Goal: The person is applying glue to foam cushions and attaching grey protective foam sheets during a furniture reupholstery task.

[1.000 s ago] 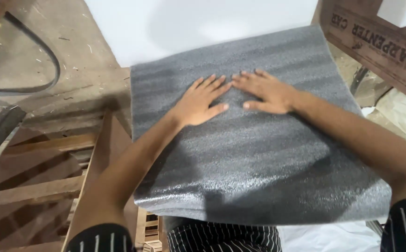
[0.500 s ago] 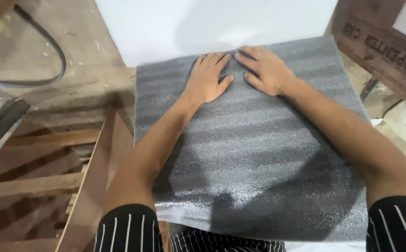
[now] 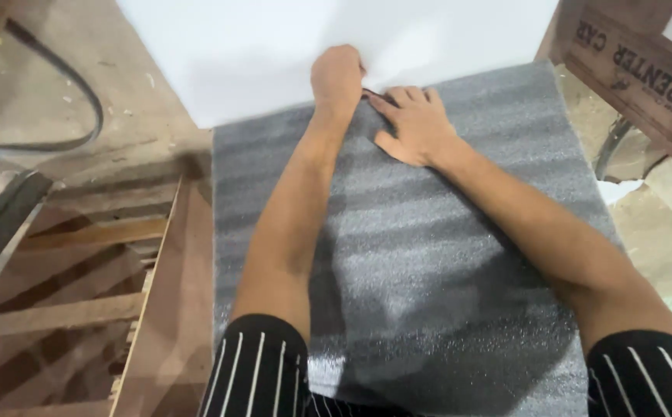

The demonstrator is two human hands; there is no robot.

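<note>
At the grey foam sheet's (image 3: 428, 270) far edge, left hand (image 3: 337, 77) pinches it, right hand (image 3: 411, 123) lies spread.

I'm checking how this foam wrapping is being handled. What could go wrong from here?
1. The left hand is closed at the far edge of the grey foam sheet while the right hand presses flat beside it; a hard pull there might tear or crease the thin foam.
2. The foam lies loose over the white panel, so it could slide askew.
3. The wooden frame sits close on the left; the overhanging foam might snag on it.
</note>
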